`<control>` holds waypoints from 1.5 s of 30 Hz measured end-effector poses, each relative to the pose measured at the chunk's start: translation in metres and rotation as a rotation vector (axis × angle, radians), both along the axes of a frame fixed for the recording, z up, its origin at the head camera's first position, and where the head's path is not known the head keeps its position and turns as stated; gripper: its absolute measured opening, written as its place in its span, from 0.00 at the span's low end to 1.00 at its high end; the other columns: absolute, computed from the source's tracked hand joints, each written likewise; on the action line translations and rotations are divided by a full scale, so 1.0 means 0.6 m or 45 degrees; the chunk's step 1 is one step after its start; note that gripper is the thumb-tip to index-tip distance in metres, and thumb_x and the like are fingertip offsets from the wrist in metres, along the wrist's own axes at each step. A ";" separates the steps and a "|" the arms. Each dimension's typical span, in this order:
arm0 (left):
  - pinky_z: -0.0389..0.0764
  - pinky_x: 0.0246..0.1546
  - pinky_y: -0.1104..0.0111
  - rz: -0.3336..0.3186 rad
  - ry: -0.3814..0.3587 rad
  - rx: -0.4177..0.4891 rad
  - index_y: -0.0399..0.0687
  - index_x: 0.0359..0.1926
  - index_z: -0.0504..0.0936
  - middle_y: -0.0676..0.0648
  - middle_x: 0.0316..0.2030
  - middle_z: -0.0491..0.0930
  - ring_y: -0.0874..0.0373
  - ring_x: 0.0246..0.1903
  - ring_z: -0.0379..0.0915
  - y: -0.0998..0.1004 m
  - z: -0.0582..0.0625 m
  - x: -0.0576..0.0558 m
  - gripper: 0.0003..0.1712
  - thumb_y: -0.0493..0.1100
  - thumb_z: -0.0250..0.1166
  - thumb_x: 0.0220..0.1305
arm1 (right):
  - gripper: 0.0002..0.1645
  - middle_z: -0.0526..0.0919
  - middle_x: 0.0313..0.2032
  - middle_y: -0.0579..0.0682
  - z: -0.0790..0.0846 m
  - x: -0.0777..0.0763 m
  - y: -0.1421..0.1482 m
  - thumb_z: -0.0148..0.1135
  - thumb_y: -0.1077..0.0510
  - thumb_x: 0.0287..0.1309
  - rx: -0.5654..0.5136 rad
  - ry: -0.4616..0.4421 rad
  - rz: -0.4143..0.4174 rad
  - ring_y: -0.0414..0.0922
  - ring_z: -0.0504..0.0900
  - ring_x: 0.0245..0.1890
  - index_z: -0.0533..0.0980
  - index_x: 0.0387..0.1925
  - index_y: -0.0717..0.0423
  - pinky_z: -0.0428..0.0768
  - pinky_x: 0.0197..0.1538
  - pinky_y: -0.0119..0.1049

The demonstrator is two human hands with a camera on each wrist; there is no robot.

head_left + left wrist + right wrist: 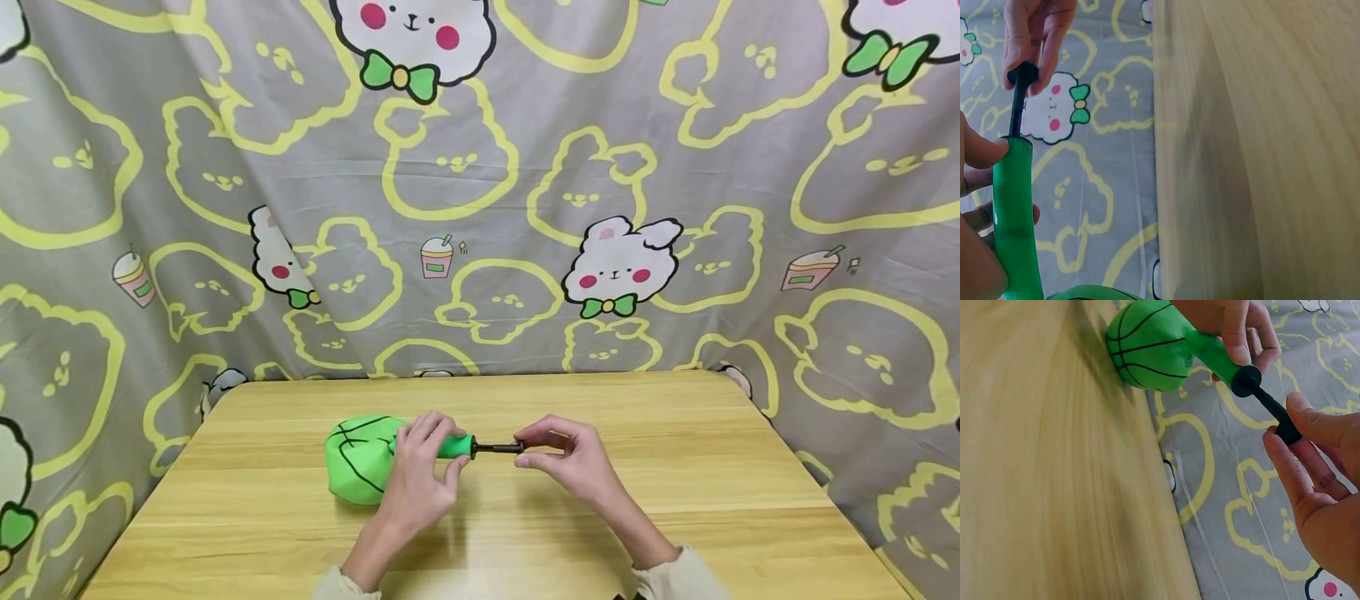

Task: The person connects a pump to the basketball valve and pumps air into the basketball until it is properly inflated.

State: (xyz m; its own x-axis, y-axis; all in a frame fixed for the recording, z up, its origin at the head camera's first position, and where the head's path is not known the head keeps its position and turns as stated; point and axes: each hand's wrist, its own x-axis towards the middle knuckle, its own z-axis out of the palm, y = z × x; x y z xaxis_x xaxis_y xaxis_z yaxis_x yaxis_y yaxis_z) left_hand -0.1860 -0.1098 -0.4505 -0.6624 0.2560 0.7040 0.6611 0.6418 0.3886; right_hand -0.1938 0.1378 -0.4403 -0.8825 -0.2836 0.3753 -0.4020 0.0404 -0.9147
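A partly inflated green ball (358,467) with black basketball lines rests on the table. A small hand pump with a green barrel (1015,212) points into it; the left hand's fingers hide the join in the head view. My left hand (420,471) grips the barrel beside the ball. The black plunger rod (1271,405) is drawn out of the barrel on the right. Its black end knob (1289,432) sits between the thumb and fingers of my right hand (573,458), which pinches it. Pump and rod lie roughly level.
The light wooden table (570,550) runs below both hands, its back edge against a grey curtain (495,192) printed with yellow outlines and white rabbits. The curtain also hangs along both sides of the table. Pale sleeves (682,575) show at the bottom.
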 end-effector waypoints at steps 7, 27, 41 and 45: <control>0.70 0.51 0.54 -0.002 -0.003 -0.013 0.51 0.41 0.80 0.55 0.40 0.78 0.56 0.45 0.75 0.004 -0.001 0.002 0.18 0.35 0.74 0.49 | 0.14 0.87 0.42 0.64 -0.006 0.002 -0.010 0.77 0.67 0.51 0.010 0.025 -0.019 0.52 0.89 0.45 0.85 0.42 0.61 0.86 0.44 0.41; 0.69 0.49 0.57 -0.005 -0.024 -0.035 0.53 0.40 0.80 0.56 0.41 0.77 0.57 0.45 0.74 0.019 -0.006 0.010 0.19 0.36 0.76 0.46 | 0.14 0.85 0.43 0.63 -0.022 0.011 -0.037 0.75 0.68 0.53 -0.035 0.043 0.006 0.51 0.88 0.45 0.83 0.43 0.66 0.85 0.47 0.45; 0.70 0.53 0.53 -0.016 -0.044 -0.003 0.52 0.42 0.80 0.55 0.42 0.78 0.58 0.48 0.76 0.001 0.001 0.003 0.17 0.38 0.75 0.52 | 0.13 0.85 0.44 0.58 0.005 0.010 -0.011 0.75 0.67 0.55 -0.004 -0.037 0.050 0.52 0.87 0.46 0.83 0.42 0.57 0.86 0.44 0.43; 0.69 0.54 0.52 -0.001 -0.045 0.003 0.52 0.43 0.80 0.55 0.43 0.79 0.57 0.49 0.76 -0.004 0.000 0.000 0.17 0.38 0.75 0.53 | 0.13 0.85 0.45 0.58 0.011 0.008 -0.002 0.75 0.67 0.55 0.003 -0.045 0.048 0.53 0.87 0.46 0.83 0.42 0.57 0.86 0.44 0.43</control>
State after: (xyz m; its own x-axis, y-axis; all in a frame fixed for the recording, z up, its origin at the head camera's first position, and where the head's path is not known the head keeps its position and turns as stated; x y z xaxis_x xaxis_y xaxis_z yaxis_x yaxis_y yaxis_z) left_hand -0.1859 -0.1120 -0.4503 -0.6864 0.2551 0.6810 0.6477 0.6402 0.4131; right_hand -0.1887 0.1369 -0.4337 -0.8838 -0.3178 0.3433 -0.3707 0.0282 -0.9283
